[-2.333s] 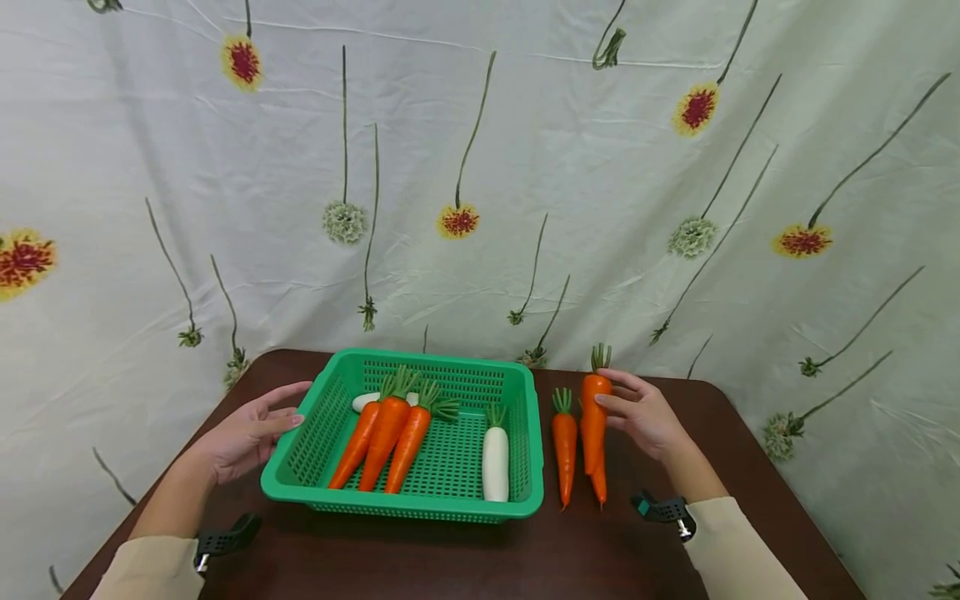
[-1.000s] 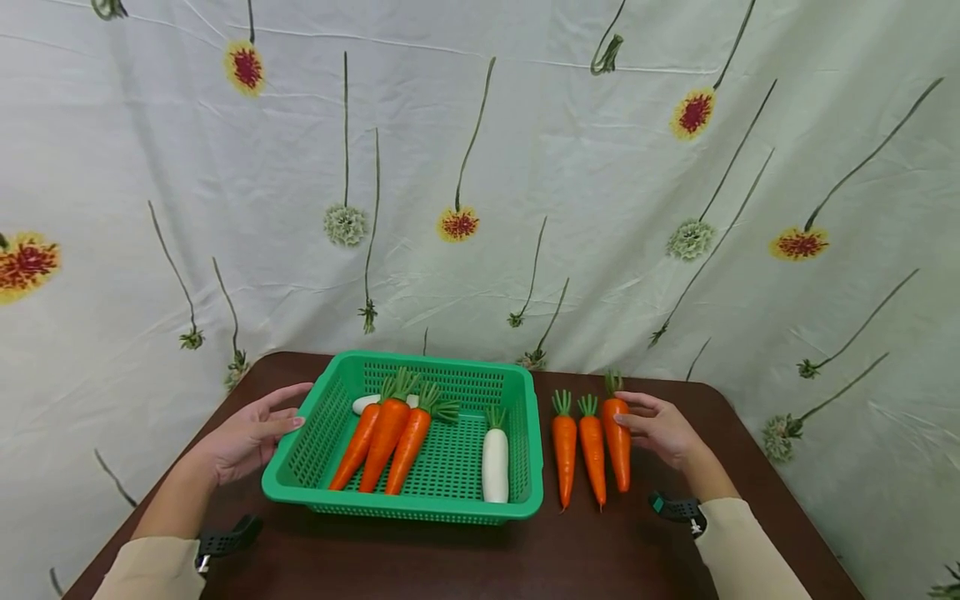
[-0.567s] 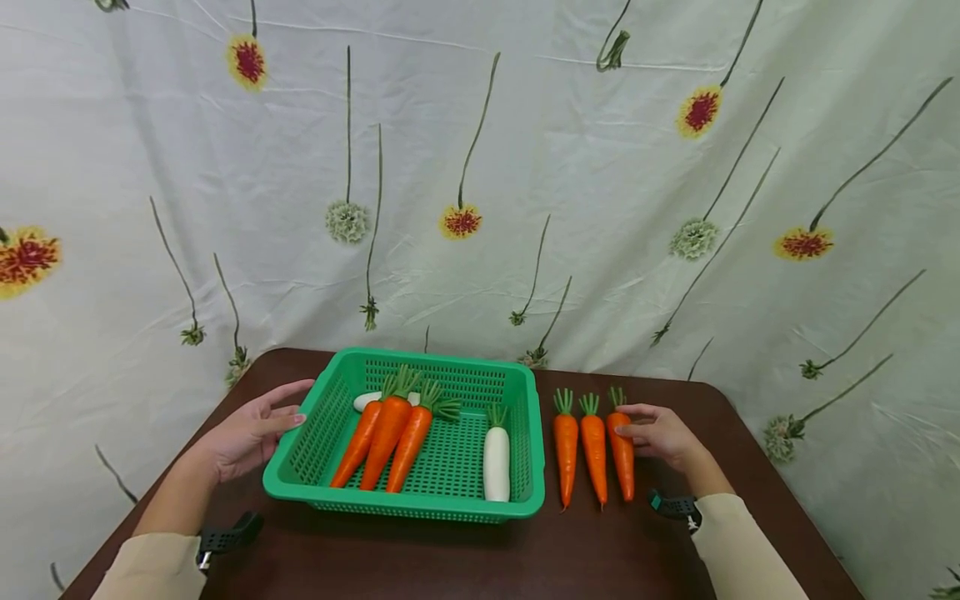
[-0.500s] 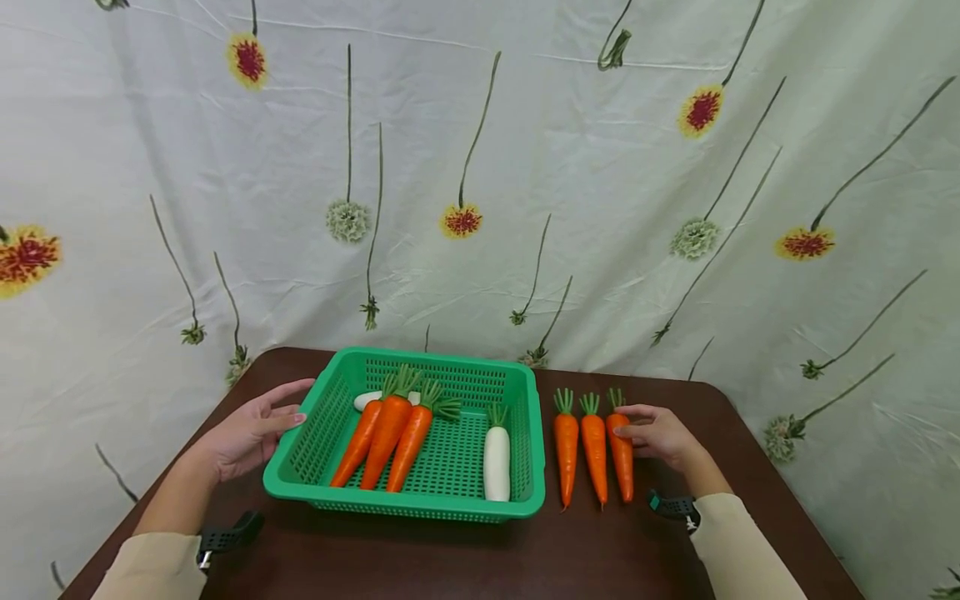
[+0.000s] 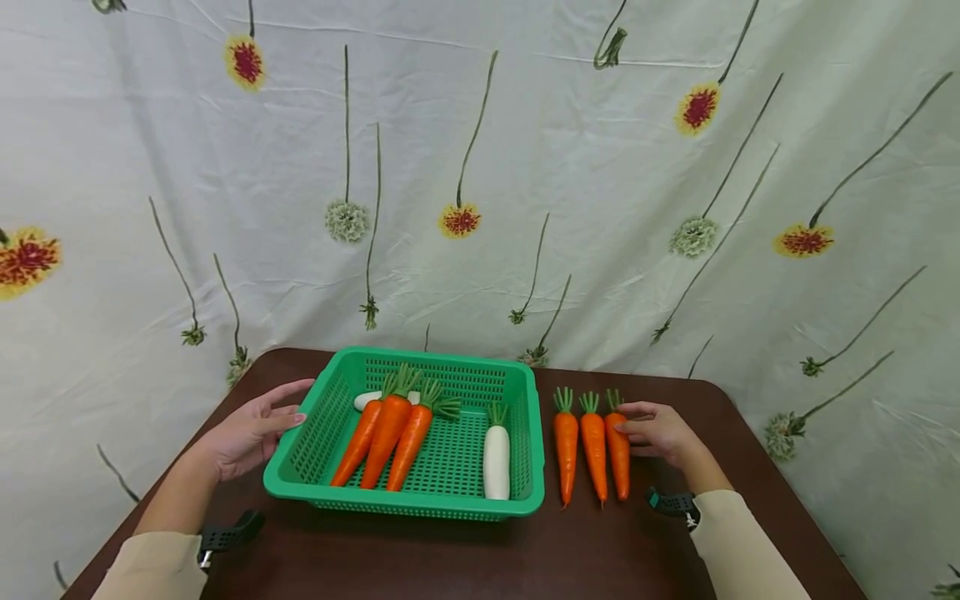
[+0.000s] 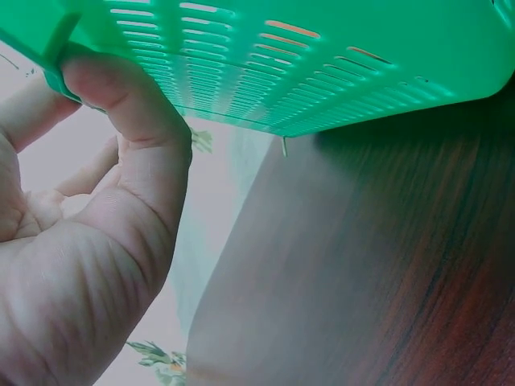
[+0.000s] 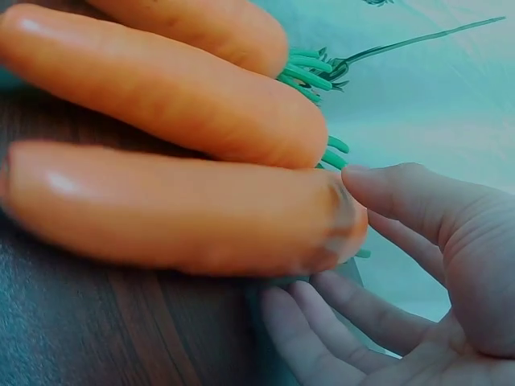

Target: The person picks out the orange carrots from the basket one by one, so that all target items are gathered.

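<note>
My left hand (image 5: 251, 433) is at the left side of a green plastic basket (image 5: 405, 504), thumb and index finger touching its rim from outside. In the left wrist view the bent thumb (image 6: 121, 96) reaches under the rim's lip. My right hand (image 5: 660, 433) pinches the top end of a carrot (image 5: 618, 462) between thumb and fingers. That carrot lies on the table, rightmost in a row; a middle carrot (image 5: 594, 454) and a left carrot (image 5: 566, 454) lie beside it, all with green tops pointing away. In the right wrist view the thumb (image 7: 402, 189) is at the carrot's leafy end.
Three carrots (image 5: 386, 442) lie bunched in the basket's left half, over a mostly hidden white vegetable (image 5: 365, 402). A white radish (image 5: 496, 462) with green stems lies in its right part. Behind the brown table (image 5: 450, 558) hangs a white flowered cloth (image 5: 420, 167).
The right hand has brought its carrot from above the others rightward and down onto the table, finishing the row's right end, then shifted it slightly left. The left hand stays at the basket.
</note>
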A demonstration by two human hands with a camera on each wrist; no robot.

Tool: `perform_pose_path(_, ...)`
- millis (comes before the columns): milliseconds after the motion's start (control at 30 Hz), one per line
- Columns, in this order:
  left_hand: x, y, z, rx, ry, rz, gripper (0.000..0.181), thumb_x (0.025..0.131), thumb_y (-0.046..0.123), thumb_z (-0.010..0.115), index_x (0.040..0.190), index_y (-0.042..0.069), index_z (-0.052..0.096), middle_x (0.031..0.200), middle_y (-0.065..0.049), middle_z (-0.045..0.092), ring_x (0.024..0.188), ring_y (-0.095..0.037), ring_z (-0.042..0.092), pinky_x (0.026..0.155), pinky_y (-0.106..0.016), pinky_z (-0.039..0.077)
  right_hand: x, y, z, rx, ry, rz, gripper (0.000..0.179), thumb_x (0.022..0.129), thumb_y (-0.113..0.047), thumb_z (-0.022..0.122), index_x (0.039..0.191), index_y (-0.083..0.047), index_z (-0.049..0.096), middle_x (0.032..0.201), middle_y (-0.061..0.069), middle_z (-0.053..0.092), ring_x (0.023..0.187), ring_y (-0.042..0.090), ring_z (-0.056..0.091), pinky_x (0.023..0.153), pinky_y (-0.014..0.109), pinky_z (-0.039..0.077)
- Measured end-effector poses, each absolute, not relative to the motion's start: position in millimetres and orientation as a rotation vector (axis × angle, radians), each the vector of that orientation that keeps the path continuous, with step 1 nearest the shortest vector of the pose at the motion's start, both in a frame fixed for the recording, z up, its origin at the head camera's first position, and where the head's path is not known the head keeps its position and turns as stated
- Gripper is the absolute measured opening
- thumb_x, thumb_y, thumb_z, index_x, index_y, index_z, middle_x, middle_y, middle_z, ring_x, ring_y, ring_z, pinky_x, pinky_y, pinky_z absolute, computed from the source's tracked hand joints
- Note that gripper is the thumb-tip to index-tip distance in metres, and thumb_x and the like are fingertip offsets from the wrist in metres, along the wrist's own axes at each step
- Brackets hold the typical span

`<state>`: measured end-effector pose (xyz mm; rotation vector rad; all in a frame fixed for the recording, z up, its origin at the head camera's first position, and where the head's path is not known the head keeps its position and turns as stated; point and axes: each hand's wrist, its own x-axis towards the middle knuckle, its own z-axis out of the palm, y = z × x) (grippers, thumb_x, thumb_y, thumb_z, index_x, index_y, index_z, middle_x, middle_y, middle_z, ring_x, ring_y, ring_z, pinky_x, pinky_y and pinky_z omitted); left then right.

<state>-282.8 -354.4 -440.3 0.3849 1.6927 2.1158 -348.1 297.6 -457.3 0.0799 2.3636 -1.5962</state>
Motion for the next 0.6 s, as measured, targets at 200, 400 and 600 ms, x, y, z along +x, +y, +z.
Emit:
perform_pose_path(200, -282.9, -355.0, -441.1, 0.368, 1.715, 2.101, 0.061, 0.108, 0.001, 0.045, 0.159, 0.019, 0.018, 0.131, -0.001, 0.071, 0.112, -0.025, 0.074, 0.092, -0.047, 0.061, -346.4, 297.2, -454.9, 0.070, 2.351, -1.576, 0.060, 0.092, -0.016, 0.078, 0.144, 0.001, 0.054, 0.133, 0.024, 0.063, 0.101, 0.025, 0.069, 0.090, 0.054, 0.062)
perform_pose_path(400, -282.3, -354.1, -441.0, 0.369, 1.709, 2.105, 0.061, 0.108, 0.002, 0.045, 0.159, 0.020, 0.018, 0.130, -0.001, 0.071, 0.112, -0.025, 0.074, 0.092, -0.048, 0.061, -345.7, 295.8, -455.6, 0.081, 2.343, -1.571, 0.059, 0.092, -0.016, 0.078, 0.144, 0.001, 0.054, 0.133, 0.024, 0.063, 0.100, 0.025, 0.071, 0.091, 0.056, 0.061)
perform_pose_path(600, -282.2, -353.3, -440.9, 0.387, 1.698, 2.108, 0.060, 0.108, 0.001, 0.044, 0.159, 0.020, 0.019, 0.130, -0.001, 0.071, 0.112, -0.025, 0.074, 0.092, -0.048, 0.061, -346.7, 295.8, -455.3, 0.073, 2.350, -1.571, 0.058, 0.092, -0.015, 0.077, 0.143, 0.001, 0.054, 0.130, 0.022, 0.065, 0.097, 0.023, 0.070, 0.090, 0.053, 0.062)
